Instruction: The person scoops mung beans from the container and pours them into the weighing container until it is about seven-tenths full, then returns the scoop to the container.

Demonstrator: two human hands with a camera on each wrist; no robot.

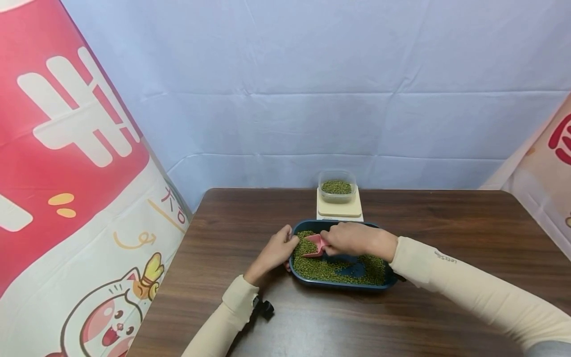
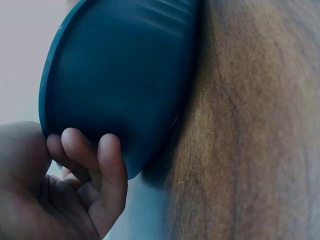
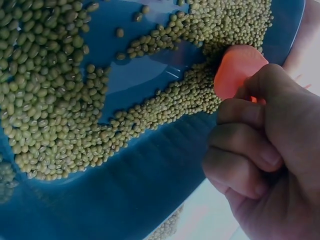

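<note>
A dark blue oblong tub (image 1: 343, 285) holding green mung beans (image 1: 312, 270) sits on the table. My right hand (image 1: 352, 238) grips a small pink scoop (image 1: 315, 245) by its handle, low inside the tub. In the right wrist view the fingers curl tightly and the scoop (image 3: 239, 70) meets the beans (image 3: 55, 120) at the tub's far end. My left hand (image 1: 277, 248) holds the tub's left end. Its thumb lies over the rim, while the left wrist view has its bent fingers (image 2: 113, 160) against the outer wall (image 2: 120, 80).
Behind the tub, a flat cream-topped scale (image 1: 340, 210) carries a clear plastic container (image 1: 337, 198) with more green beans. The brown wooden table (image 1: 428, 248) reaches back to a pale cloth backdrop (image 1: 285, 124). A printed banner (image 1: 89, 198) hangs on the left.
</note>
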